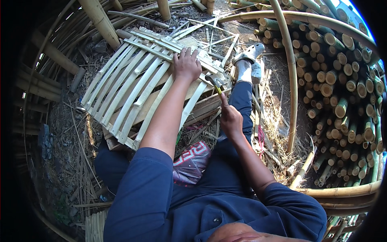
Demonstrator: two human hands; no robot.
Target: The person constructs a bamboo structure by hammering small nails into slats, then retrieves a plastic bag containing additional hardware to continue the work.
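A panel of pale split-bamboo slats lies tilted before me, its slats side by side under crosspieces at the far end. My left hand grips the far crosspiece near its right part, fingers bent over the strip; the fingertips are partly hidden. In my right hand is a hammer with a yellow-and-black handle and a dark metal head. The hammer head is close to the panel's right end, right of my left hand. Whether it touches the wood, I cannot tell. Boards show beneath the slats.
Cut bamboo poles are stacked on the right, behind a curved bamboo rail. My outstretched leg ends in a grey clog. Shavings and thin strips litter the ground. A patterned cloth lies between my legs. Thick posts stand far left.
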